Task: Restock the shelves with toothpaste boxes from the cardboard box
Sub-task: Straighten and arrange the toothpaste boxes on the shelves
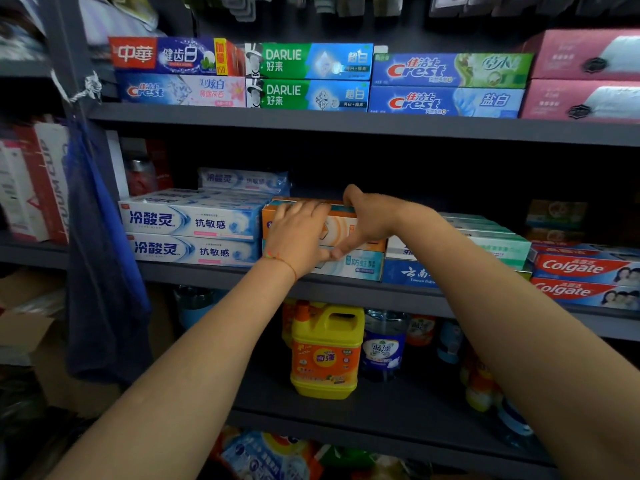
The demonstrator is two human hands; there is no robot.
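An orange toothpaste box [341, 228] lies on top of a pale blue toothpaste box [360, 266] in the middle of the grey middle shelf [207, 271]. My left hand [298, 233] presses on the orange box's left front with straight, spread fingers. At the box's right part, my right hand [370, 220] grips it, with the fingers over the top edge and the thumb under the bottom edge. A cardboard box [24, 327] shows only a flap at the far left, low down.
White-blue toothpaste boxes [190, 220] are stacked to the left of the orange box, with a dark blue box [408, 273] and red Colgate boxes [581, 268] to the right. The upper shelf holds Darlie boxes [308, 60] and others. A yellow detergent jug [325, 351] stands below.
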